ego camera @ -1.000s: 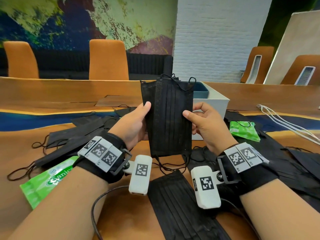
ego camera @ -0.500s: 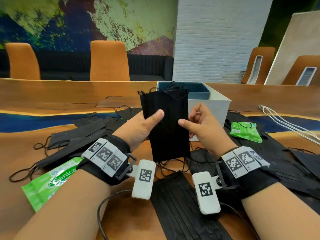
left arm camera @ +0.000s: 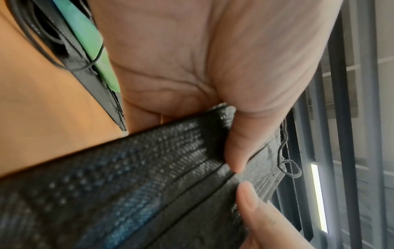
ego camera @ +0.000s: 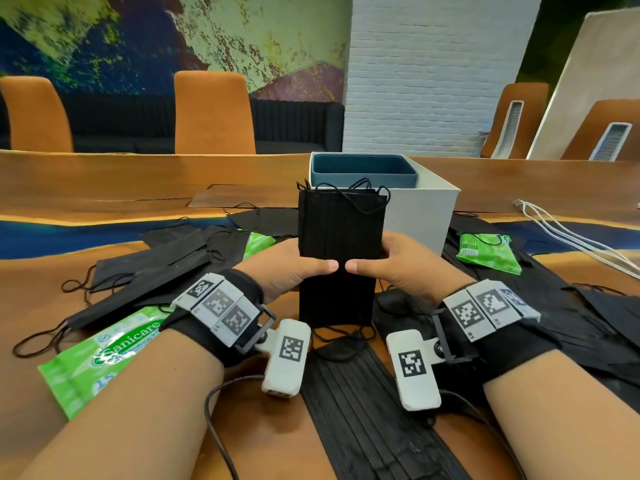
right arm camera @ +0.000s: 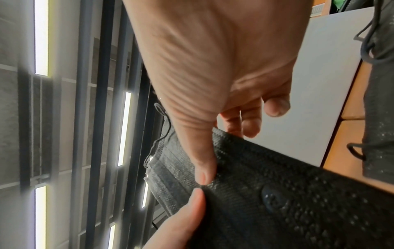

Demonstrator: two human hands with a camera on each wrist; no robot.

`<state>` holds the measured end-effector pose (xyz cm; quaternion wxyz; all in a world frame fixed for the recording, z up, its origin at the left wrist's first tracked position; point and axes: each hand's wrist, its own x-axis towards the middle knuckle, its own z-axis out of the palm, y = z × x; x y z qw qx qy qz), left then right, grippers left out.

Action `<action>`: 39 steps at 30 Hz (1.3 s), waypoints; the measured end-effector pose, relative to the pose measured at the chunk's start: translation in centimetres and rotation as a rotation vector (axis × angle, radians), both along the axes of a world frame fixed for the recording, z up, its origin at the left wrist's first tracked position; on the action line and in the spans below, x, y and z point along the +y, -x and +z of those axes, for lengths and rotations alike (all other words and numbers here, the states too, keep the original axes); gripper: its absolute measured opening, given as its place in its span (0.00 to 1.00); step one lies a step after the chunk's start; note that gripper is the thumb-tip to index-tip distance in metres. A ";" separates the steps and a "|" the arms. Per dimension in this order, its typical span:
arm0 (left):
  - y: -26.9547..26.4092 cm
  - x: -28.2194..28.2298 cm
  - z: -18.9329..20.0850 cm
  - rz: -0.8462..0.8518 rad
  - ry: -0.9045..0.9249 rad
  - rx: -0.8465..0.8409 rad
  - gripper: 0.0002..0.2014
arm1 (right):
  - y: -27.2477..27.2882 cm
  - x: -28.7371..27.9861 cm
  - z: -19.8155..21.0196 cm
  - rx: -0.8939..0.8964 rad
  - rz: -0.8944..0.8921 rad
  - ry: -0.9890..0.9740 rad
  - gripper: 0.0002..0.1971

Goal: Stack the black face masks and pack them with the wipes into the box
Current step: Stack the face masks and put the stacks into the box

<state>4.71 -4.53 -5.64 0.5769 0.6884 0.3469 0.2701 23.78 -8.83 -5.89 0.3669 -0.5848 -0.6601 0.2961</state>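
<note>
I hold a stack of black face masks (ego camera: 341, 233) upright in front of me, its lower end touching the table. My left hand (ego camera: 294, 268) grips its left edge and my right hand (ego camera: 388, 263) grips its right edge, thumbs nearly meeting across the front. The left wrist view shows the masks (left arm camera: 149, 176) under my left thumb; the right wrist view shows the masks (right arm camera: 277, 185) pinched by my right thumb. Behind the stack stands the white box (ego camera: 426, 216) with a blue inner tray (ego camera: 363, 168). Green wipes packs lie at the left (ego camera: 100, 355), right (ego camera: 488, 252) and behind my left hand (ego camera: 258, 242).
Loose black masks lie over the wooden table: a pile at the left (ego camera: 156, 271), one at the front centre (ego camera: 374, 410) and more at the right (ego camera: 571, 306). White cables (ego camera: 571, 233) run at the far right. Orange chairs (ego camera: 214, 112) stand behind the table.
Both hands lowered the mask stack from in front of the box down to the table. My thumbs slid inward until they almost touch across its front.
</note>
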 end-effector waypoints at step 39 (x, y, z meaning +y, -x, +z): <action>5.0 -2.4 7.5 0.277 0.107 -0.493 0.13 | 2.9 -1.4 3.8 -0.441 0.090 0.520 0.06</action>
